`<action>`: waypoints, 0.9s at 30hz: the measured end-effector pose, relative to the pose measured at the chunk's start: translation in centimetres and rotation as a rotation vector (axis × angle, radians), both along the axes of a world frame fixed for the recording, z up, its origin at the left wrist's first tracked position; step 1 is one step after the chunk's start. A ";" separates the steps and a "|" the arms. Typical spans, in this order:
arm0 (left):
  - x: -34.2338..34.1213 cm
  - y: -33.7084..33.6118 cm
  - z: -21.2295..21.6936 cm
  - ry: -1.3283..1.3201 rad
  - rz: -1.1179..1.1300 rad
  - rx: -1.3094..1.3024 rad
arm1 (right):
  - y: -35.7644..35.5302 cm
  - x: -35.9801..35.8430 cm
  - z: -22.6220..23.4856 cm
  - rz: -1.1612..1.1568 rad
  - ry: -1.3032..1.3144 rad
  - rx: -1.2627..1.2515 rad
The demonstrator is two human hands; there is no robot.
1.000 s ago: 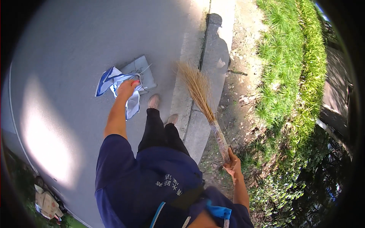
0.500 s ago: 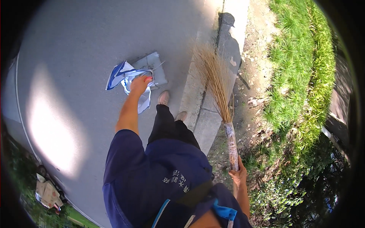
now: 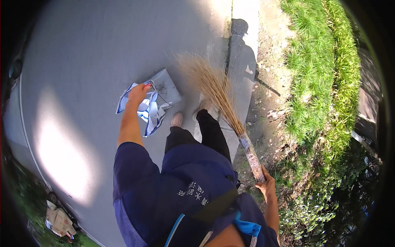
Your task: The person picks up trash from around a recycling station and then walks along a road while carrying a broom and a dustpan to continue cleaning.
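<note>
My left hand is closed at a red grip above a grey dustpan, which stands on the road with dark bits of debris in it. A blue-and-white bag hangs bunched beneath this hand and partly covers the dustpan's handle. In my right hand is the lower end of a long twig broom, its shaft wrapped in clear plastic. The broom slants up to the left, and its bristle tips spread over the road beside the kerb, right of the dustpan.
A pale concrete kerb runs along the right of the grey road. Beyond it lie bare soil with leaf litter and a strip of green grass. A loaded cart stands far off at lower left.
The broom head has swept left across the kerb toward the road. My left hand has shifted left and slightly down with the bag, and my right foot has stepped forward.
</note>
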State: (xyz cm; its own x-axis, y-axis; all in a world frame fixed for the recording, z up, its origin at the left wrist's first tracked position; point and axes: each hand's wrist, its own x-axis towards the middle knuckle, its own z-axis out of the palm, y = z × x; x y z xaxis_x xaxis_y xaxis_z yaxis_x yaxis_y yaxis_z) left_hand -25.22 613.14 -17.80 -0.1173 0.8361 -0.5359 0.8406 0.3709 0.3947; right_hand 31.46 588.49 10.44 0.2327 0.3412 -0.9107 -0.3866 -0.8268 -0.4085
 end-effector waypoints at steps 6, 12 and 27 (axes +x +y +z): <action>2.4 8.9 3.9 -0.025 0.052 0.028 | 5.7 4.1 -8.4 0.088 -0.175 0.256; 2.3 19.2 5.6 0.011 0.147 0.183 | 22.6 7.7 -14.7 0.495 -0.609 0.503; 6.6 51.7 4.0 -0.033 0.230 0.206 | 76.2 8.9 -14.3 1.061 -1.438 0.324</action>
State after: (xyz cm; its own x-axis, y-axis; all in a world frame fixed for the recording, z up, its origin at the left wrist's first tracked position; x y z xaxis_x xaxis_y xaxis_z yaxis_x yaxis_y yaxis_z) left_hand -18.63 664.79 -13.76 -0.3015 0.8809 -0.3649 0.7291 0.4596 0.5071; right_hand 40.35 664.72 -3.81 0.2809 0.9552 -0.0934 0.9533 -0.2890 -0.0883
